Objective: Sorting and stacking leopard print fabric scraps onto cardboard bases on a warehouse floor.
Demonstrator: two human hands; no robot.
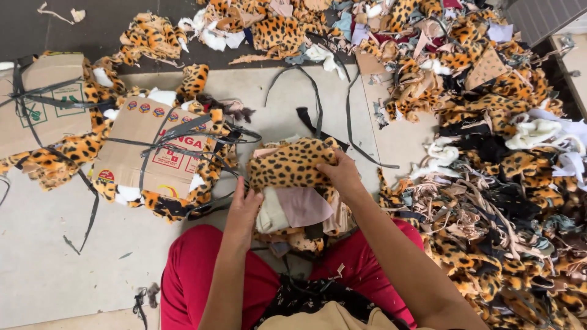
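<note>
I sit on the floor in red trousers (pixel 195 269) with a stack of cut fabric pieces (pixel 299 214) between my knees. On top lies a leopard-print fur piece (pixel 290 164). My right hand (pixel 342 174) grips its right edge, fingers closed over the fur. My left hand (pixel 243 208) presses against the left side of the stack, fingers on the fur's lower left corner. Under the fur show a pink piece (pixel 304 206) and a cream piece (pixel 271 215).
Two cardboard bundles of leopard fur bound with black straps lie at left (pixel 156 153) (pixel 43 104). A large heap of fur and fabric scraps (pixel 501 153) fills the right side and the top. Loose black straps (pixel 315 104) lie on the pale floor sheet (pixel 55 244).
</note>
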